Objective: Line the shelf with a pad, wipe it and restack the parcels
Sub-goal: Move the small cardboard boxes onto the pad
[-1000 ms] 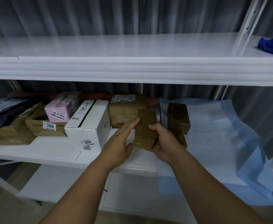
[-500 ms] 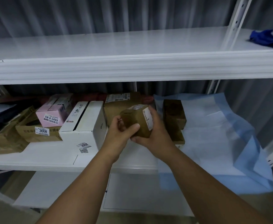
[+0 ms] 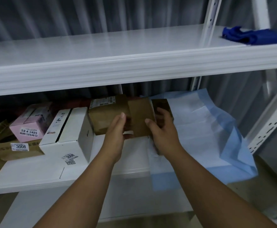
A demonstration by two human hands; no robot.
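A small brown parcel (image 3: 140, 115) is held between my two hands above the middle shelf (image 3: 36, 175). My left hand (image 3: 115, 129) presses its left side with the thumb up. My right hand (image 3: 163, 129) grips its right side, fingers curled behind it. A blue and white pad (image 3: 200, 129) covers the right part of that shelf and hangs over the front edge. A dark brown parcel (image 3: 161, 104) stands on the pad just behind my right hand. Another brown parcel (image 3: 105, 117) with a label lies behind my left hand.
A white box (image 3: 68, 129), a pink box (image 3: 31, 127) and a flat brown parcel marked 3008 (image 3: 14, 149) sit on the shelf's left part. A blue cloth (image 3: 252, 36) lies on the top shelf (image 3: 134, 66) at the right. A slotted white upright (image 3: 269, 124) stands at the right.
Both hands have turned the small brown parcel and shifted it slightly to the right, towards the pad. Its white label, seen before, is now out of sight.
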